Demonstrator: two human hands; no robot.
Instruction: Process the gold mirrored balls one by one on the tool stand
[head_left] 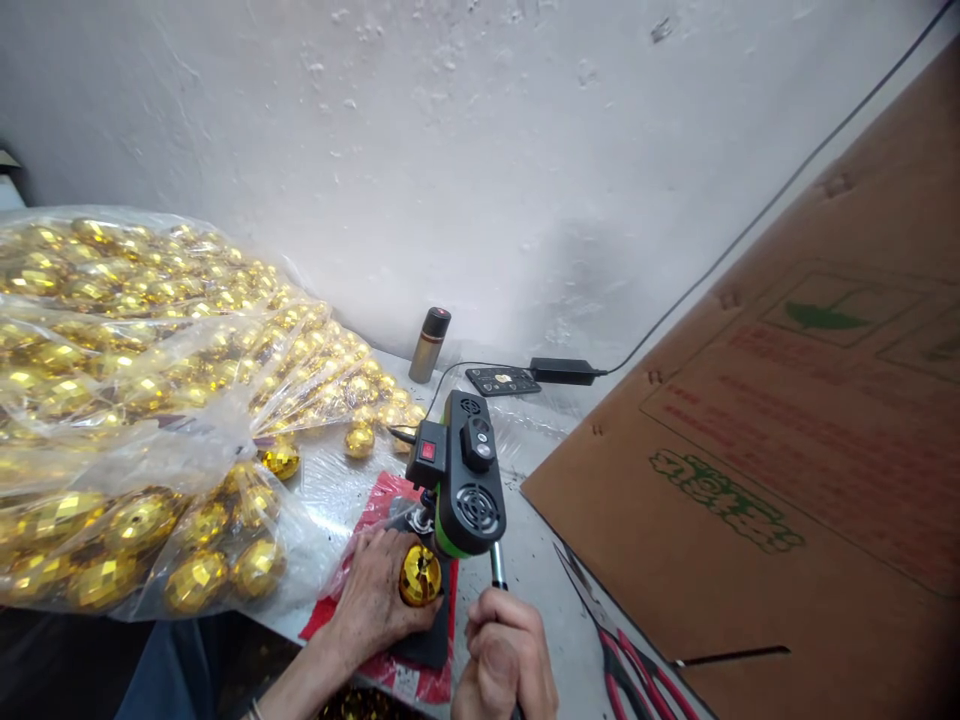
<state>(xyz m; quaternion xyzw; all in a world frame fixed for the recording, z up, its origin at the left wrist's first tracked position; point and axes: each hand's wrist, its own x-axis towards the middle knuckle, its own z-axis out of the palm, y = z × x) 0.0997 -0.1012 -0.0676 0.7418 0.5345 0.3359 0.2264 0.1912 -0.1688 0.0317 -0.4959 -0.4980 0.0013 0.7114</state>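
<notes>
My left hand [386, 590] is wrapped round a gold mirrored ball [420, 576], low in the middle of the head view. The ball sits beside the lower end of a black and green machine [471, 475] that has a red switch. To the right, my right hand [506, 650] is closed round a lever [498, 565] whose metal rod reaches up to the machine. Beneath the machine lies a dark base plate [431, 645] on red plastic [322, 617].
Clear bags of gold balls [127, 360] fill the left. A spray can [430, 345], a phone [502, 381] and a power adapter [562, 371] lie near the wall. Red-handled pliers or shears [619, 650] rest beside a large cardboard box [750, 450] at the right.
</notes>
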